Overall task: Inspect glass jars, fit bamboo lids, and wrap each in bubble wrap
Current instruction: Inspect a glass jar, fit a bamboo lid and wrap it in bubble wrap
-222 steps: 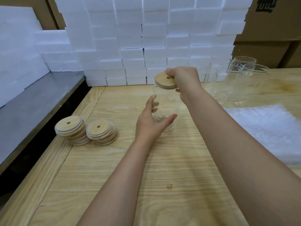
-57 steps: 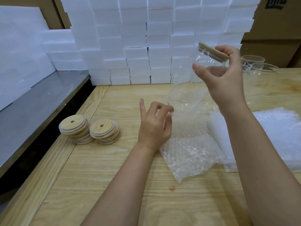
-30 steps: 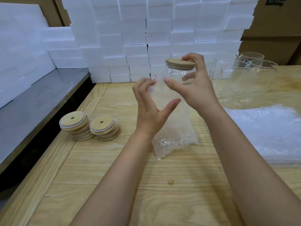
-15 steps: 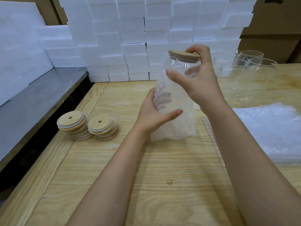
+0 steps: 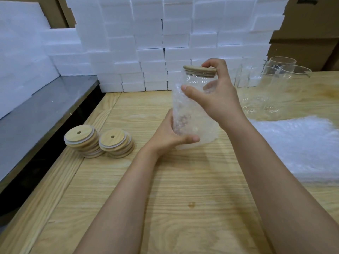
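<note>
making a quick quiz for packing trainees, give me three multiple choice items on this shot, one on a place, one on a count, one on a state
1. Where do the spare bamboo lids lie?
A. on the table's left side
B. on the bubble wrap pile
C. inside a jar

2. How many stacks of spare lids are there?
A. one
B. two
C. four

3. What state is the held jar in?
A. bare, no lid
B. lidded, bubble wrap around its body
C. lying on the table

Answers:
1 A, they sit on the wooden table, left of the arms.
2 B, two stacks side by side.
3 B, the right hand grips the lid end, the left hand the wrapped base.
</note>
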Available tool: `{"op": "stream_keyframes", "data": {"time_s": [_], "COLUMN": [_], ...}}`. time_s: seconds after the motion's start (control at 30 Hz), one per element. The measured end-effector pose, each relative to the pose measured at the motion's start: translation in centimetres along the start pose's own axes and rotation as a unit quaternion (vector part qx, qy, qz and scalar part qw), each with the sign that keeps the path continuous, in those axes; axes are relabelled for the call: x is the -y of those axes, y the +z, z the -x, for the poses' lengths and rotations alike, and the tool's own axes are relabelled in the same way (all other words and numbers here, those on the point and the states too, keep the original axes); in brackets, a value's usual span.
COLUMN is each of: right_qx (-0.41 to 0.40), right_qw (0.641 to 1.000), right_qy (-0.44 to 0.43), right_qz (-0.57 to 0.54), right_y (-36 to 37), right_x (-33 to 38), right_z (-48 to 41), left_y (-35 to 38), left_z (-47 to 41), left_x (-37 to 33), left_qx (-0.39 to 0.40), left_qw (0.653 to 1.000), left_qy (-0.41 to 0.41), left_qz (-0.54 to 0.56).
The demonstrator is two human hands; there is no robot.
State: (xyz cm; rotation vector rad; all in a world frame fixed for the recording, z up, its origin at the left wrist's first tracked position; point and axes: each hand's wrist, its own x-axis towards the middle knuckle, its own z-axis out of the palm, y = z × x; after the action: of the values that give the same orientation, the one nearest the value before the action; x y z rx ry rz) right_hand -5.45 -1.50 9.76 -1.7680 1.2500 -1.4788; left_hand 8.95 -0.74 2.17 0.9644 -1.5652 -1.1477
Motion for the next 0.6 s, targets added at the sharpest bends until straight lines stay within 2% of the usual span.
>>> {"op": "stream_keyframes", "data": {"time_s": [0.3, 0.43, 0.6], "right_qx": [0.059, 0.064, 0.131], "right_qw": [0.996, 0.996, 0.99], "right_qy": [-0.001, 0.007, 0.05], "right_qz": [0.06, 0.059, 0.025], "right_y": [0.2, 0.0, -1.0], "right_x": [0.0, -0.1, -0.2], "right_z": [0.1, 0.0, -0.5], "left_y": [0.2, 0.1, 0.5], "left_z": [-0.6, -0.6, -0.6], "left_x": [-0.6, -0.9, -0.7], "left_qx": [-0.063, -0.057, -0.061], "left_qw": [0.998, 0.998, 0.997], "left_qy": [0.023, 0.03, 0.022], "left_qz": [-0.011, -0.013, 0.035]}}
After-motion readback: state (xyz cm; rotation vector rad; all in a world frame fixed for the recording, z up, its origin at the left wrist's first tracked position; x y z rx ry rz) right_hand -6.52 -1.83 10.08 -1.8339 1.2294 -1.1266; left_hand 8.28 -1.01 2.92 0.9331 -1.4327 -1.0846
